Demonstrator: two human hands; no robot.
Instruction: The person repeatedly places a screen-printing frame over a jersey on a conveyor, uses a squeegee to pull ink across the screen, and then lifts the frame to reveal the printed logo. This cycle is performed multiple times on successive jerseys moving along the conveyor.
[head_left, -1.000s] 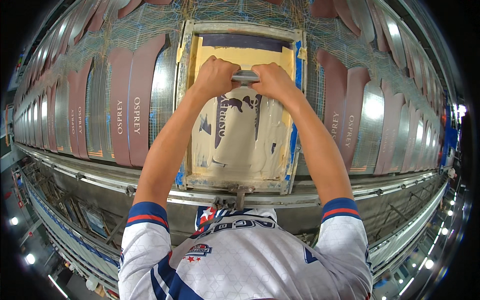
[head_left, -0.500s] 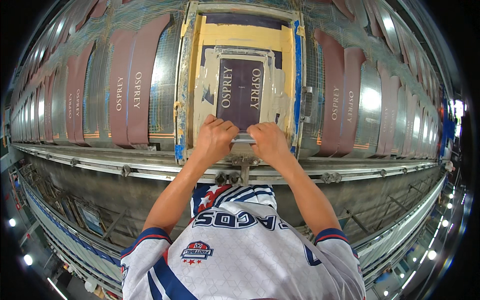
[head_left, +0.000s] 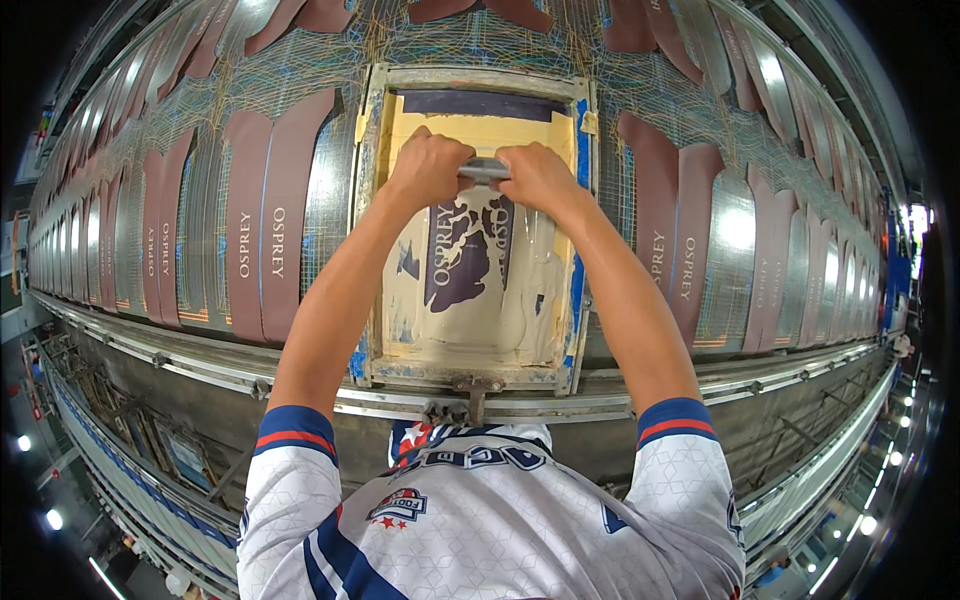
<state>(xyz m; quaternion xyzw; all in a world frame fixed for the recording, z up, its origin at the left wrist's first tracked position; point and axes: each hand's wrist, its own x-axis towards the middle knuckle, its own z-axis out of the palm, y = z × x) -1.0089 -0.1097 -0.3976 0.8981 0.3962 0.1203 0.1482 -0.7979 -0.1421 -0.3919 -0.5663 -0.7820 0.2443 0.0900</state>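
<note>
1. Lying in long rows on the left part of the printing table (head_left: pixel 150 330), maroon fabric panels (head_left: pixel 265 215) with rounded tops carry pale lettering running lengthwise; grey glossy panels sit between them.
2. Left hand (head_left: pixel 428 168) is closed tight around the left end of the squeegee (head_left: pixel 484 170), a short grey bar held near the far edge of the screen frame (head_left: pixel 372 200).
3. Screen frame is a rectangular, worn metal-edged frame with blue tape along its right side and yellow tape around the mesh; cream-coloured ink smears cover the mesh (head_left: pixel 480 290), with a dark patch showing through at its middle.
4. Right hand (head_left: pixel 538 176) is clenched on the right end of the squeegee, knuckles up.
5. Right of the frame, more maroon panels (head_left: pixel 668 240) and shiny grey ones lie on the table's netted surface, reaching toward the right edge.
</note>
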